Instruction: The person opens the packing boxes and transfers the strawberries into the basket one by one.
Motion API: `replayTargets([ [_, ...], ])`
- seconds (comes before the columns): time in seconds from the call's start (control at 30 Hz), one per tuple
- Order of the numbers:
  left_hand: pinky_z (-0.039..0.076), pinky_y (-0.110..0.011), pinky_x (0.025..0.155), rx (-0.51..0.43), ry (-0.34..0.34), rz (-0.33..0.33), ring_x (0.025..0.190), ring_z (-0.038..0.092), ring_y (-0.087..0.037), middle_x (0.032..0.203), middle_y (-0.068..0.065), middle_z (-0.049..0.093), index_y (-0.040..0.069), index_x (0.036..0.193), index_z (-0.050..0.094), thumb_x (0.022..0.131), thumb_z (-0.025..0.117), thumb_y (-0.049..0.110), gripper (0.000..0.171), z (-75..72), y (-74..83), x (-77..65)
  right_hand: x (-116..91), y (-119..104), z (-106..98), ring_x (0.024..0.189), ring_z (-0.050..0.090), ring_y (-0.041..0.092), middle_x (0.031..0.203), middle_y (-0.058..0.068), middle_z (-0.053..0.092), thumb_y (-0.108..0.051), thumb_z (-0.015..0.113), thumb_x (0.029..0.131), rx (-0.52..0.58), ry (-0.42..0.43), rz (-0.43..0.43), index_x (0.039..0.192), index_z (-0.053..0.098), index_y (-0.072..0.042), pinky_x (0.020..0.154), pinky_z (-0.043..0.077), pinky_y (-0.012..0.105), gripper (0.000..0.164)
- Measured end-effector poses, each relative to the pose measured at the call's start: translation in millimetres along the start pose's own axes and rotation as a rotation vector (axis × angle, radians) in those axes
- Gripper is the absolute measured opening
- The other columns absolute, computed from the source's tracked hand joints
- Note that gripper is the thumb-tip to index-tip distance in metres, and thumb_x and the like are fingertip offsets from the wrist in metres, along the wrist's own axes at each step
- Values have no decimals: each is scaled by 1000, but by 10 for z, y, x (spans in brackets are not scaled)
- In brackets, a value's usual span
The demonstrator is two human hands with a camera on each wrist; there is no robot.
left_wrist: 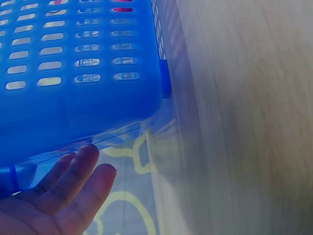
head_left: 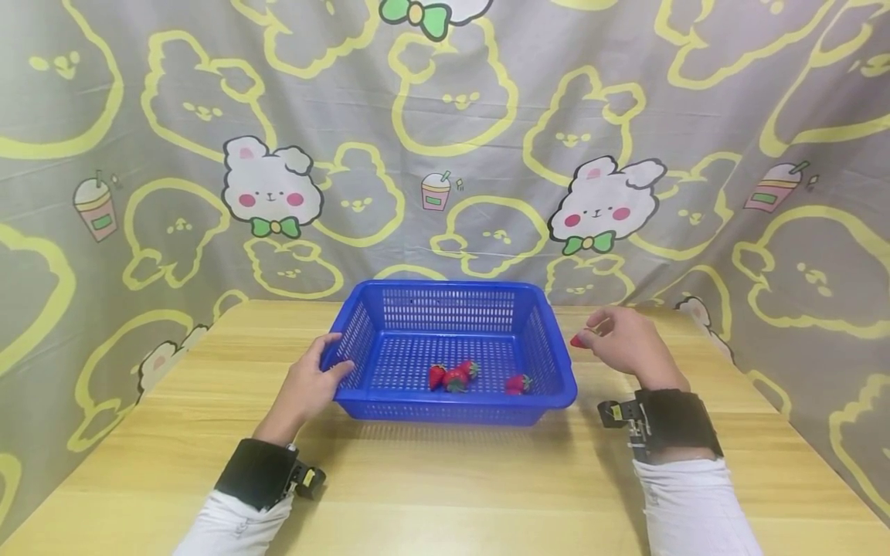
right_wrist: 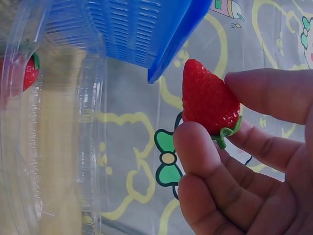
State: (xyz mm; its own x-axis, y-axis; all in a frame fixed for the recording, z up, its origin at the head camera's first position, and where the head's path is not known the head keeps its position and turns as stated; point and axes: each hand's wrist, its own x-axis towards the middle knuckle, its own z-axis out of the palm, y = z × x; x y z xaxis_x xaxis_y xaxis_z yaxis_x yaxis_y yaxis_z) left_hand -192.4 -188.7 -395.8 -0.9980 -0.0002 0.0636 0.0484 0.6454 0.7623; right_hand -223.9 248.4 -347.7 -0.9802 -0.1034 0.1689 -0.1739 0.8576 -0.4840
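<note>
A blue slotted plastic basket [head_left: 445,413] stands on the table. Inside it lie several red strawberries [head_left: 456,378] with green leaves, three bunched together and one apart near the right. My left hand [head_left: 309,382] holds the basket's left side, thumb over the rim and the other fingers [left_wrist: 80,171] along the outside wall. To the right of the basket, beyond its rim, my right hand [head_left: 626,344] pinches a strawberry [right_wrist: 210,98] between thumb and fingertips. In the right wrist view its pointed end faces away from the palm, leaves close to the fingers.
A clear plastic container [right_wrist: 90,137] is near the right hand, with another strawberry [right_wrist: 30,73] showing at its left in the right wrist view. The light wooden table [head_left: 431,486] meets a grey patterned curtain [head_left: 361,100] behind the basket and on both sides.
</note>
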Motion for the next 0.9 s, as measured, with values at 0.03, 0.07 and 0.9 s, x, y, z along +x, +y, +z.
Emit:
replayTargets([
  [0.03, 32, -68, 102, -1, 0, 0, 127, 36, -53, 145, -35, 32, 8, 147, 24, 100, 47, 23, 54, 0, 0, 0, -1, -3, -1, 84, 63, 36, 94, 23, 69, -27, 61, 88, 0, 1, 1, 99, 61, -1, 63, 51, 45, 27],
  [0.07, 32, -68, 102, -1, 1, 0, 127, 36, -53, 145, -35, 32, 8, 147, 24, 100, 48, 22, 54, 0, -1, 2, -3, -5, -2, 84, 63, 36, 94, 24, 69, -27, 61, 88, 0, 2, 3, 99, 61, -2, 63, 51, 44, 27],
  [0.9, 31, -67, 103, 0, 10, 9, 128, 35, -52, 146, -33, 32, 7, 146, 25, 99, 48, 22, 54, 11, -20, 16, -27, -144, 20, 95, 60, 42, 99, 25, 68, -27, 63, 88, 23, 62, -50, 99, 63, -2, 71, 50, 52, 27],
])
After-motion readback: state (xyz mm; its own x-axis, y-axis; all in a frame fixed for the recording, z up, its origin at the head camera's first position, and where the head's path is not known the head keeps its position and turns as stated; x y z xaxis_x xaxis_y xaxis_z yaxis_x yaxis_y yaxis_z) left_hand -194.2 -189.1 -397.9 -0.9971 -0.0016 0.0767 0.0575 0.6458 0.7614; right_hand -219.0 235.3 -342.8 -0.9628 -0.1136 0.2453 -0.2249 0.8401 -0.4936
